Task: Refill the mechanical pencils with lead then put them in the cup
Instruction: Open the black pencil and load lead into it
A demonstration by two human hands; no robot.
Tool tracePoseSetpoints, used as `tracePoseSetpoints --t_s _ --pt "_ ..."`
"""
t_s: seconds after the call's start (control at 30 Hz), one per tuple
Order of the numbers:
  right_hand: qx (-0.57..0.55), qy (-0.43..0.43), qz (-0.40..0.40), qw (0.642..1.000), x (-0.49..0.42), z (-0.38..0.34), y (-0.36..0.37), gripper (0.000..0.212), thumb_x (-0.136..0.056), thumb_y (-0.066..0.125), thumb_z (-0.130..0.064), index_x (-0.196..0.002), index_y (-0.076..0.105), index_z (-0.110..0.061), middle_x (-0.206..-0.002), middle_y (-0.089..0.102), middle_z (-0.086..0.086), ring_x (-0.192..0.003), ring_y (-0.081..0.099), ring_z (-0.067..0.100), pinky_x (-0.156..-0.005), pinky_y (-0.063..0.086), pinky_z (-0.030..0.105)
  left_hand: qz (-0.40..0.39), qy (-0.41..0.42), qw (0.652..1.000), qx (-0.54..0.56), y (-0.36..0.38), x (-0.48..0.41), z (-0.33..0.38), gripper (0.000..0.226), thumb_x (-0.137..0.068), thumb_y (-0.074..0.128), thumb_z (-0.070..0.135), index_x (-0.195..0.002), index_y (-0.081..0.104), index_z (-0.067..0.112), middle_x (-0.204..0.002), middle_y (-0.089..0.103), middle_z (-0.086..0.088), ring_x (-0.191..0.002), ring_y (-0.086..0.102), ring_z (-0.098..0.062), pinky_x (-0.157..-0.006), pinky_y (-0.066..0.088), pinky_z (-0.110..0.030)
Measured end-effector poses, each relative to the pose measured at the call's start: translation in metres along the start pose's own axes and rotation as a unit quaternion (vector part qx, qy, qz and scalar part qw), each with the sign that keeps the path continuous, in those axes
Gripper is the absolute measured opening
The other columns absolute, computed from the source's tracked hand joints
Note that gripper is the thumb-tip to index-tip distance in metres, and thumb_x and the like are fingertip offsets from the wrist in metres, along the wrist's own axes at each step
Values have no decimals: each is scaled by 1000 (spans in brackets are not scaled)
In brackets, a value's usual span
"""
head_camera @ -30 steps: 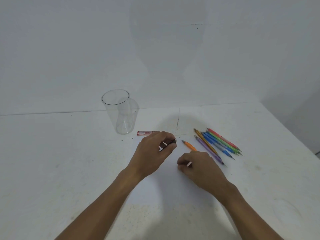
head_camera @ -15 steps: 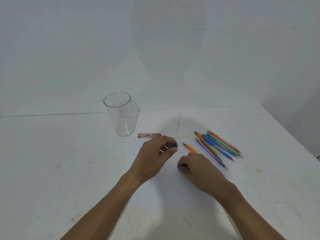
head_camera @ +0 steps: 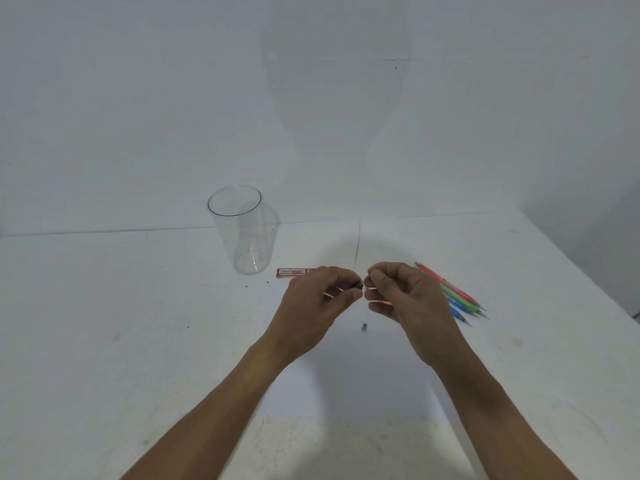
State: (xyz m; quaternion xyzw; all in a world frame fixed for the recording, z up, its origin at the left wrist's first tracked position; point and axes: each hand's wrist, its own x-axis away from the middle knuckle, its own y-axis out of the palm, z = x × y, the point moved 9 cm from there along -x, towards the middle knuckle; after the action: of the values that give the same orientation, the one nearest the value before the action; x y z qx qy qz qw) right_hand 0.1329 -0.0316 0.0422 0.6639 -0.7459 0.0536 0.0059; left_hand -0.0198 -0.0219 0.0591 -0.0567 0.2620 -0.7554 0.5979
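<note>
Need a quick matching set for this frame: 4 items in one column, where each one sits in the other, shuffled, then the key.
Items:
1. clear cup
2. red lead case
3. small dark cap
4. coloured pencils

Places:
A. lying on the table below and between the two hands
B. fanned out beyond the right hand
C. standing upright and empty, far left of the group
D. lying flat just right of the cup's base

Pairs: 1-C, 2-D, 3-A, 4-B

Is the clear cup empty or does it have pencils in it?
Empty. The clear cup stands upright with nothing visible through its wall; pencils lie on the table.
</note>
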Motion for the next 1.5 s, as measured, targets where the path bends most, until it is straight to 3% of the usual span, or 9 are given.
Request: tracePoseSetpoints --t_s 0.43,0.7,0.8,0.93,1.13,1.23,1.33,1.4,1.5 --pt "43 -42 -13 998 -4 3 3 16 -92 61 -16 -104 68 -8 -86 73 11 -78 73 21 -79 61 33 -1 1 1000 8 1 0 -2 13 -92 65 28 -102 71 24 -93 71 14 -92 66 -6 -83 56 -34" --pt "72 -44 -29 996 -11 5 1 16 -91 64 -13 -104 72 -6 -82 74 8 -76 73 20 -74 61 29 -6 3 1000 -14 2 -2 -7 11 -92 64 27 -101 71 27 -91 70 17 -90 66 -3 -81 55 -28" --pt "124 -28 4 992 -13 13 -7 19 -94 61 -20 -108 71 -12 -83 73 0 -71 71 12 -73 61 28 -1 -5 1000 -23 1 -2 -11 10 -92 64 28 -100 70 26 -91 69 17 -89 65 -2 -80 54 -24" --pt "420 -39 -63 904 -7 28 7 28 -94 59 -36 -120 64 -26 -100 67 -10 -79 59 2 -85 48 18 -4 -8 999 -38 2 -1 -18 10 -93 64 27 -101 68 24 -92 68 17 -90 63 -1 -78 50 -16" --pt "494 -8 -115 862 -8 49 20 26 -95 58 -31 -118 67 -23 -111 67 -2 -92 57 7 -88 41 15 -4 -16 999 -28 2 -1 -19 9 -92 64 25 -100 68 26 -89 67 18 -89 63 0 -76 47 -10" --pt "416 -27 -77 906 -11 43 13 20 -95 60 -28 -111 70 -20 -99 70 -5 -80 62 4 -81 45 12 -6 -27 1000 -15 2 0 -21 8 -92 65 28 -100 68 29 -89 70 16 -90 65 -1 -77 49 -13" --pt "148 -3 -24 989 -10 30 -3 17 -94 61 -20 -107 70 -13 -86 74 -3 -74 72 11 -70 58 19 -8 -20 1000 -13 2 0 -18 10 -92 64 26 -101 69 27 -90 71 16 -91 65 -1 -77 49 -13" --pt "13 21 -24 999 -9 23 -4 16 -93 62 -18 -106 69 -12 -87 76 1 -78 74 17 -70 61 28 -12 -15 1000 -10 2 0 -15 11 -92 64 25 -101 70 26 -91 70 18 -91 65 -1 -77 50 -16" --pt "-53 29 -39 997 -9 17 1 18 -92 61 -16 -108 68 -9 -92 76 8 -85 74 24 -75 61 35 -10 -9 1000 -11 3 -1 -12 14 -92 64 27 -104 71 24 -93 70 17 -90 65 -1 -79 52 -20"
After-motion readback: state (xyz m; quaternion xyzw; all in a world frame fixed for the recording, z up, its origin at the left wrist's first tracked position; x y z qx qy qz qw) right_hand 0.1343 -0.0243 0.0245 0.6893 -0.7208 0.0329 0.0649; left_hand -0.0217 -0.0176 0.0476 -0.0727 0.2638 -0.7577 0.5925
